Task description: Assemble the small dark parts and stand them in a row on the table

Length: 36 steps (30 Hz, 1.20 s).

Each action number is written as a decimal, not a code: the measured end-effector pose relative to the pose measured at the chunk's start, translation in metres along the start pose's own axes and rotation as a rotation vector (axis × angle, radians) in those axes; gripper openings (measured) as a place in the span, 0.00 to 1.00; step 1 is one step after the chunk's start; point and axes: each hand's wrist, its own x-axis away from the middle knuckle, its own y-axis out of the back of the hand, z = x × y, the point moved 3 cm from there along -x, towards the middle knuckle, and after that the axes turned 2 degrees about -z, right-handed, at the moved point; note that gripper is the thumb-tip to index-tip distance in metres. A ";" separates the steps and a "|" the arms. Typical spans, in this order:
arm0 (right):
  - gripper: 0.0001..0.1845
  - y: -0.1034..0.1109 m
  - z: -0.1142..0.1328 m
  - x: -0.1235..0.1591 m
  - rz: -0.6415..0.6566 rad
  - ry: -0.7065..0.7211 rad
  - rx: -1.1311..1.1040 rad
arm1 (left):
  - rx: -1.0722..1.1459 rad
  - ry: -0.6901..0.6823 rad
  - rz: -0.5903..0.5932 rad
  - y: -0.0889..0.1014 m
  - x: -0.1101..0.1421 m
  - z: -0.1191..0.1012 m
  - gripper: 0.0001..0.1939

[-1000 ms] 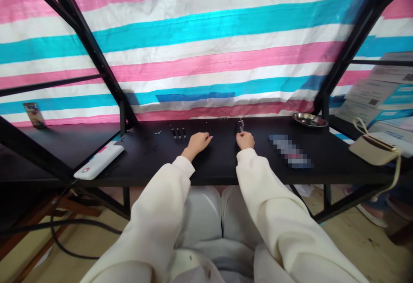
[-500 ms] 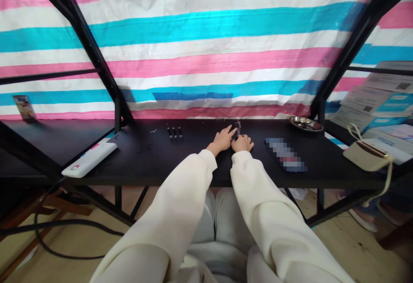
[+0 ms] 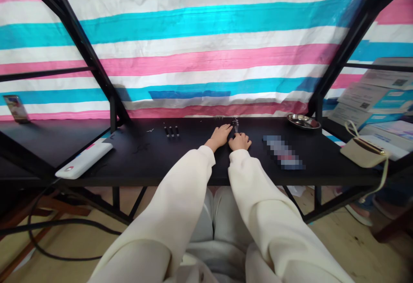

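My left hand lies palm down over the black tabletop, its fingers stretched forward and slightly apart, the tips pointing toward my right hand. The right one is bent at the knuckles just beside it, the two near each other; I cannot tell whether its thumb and forefinger are pinching anything. A small, partly clear piece is just beyond my right fingertips, too small for me to make out whether I touch it. Left of my hands, three short black cylinders stand side by side in a row, with a white scrap farther left. More small pieces line the back edge. To my right lies a pixelated, oblong item, with a shiny metal dish behind it near the frame post. A white, slab-shaped device rests at the table's left end.
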 end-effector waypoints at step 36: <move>0.30 -0.010 0.004 -0.002 0.212 0.079 0.165 | 0.675 0.539 -0.668 0.019 0.091 0.062 0.04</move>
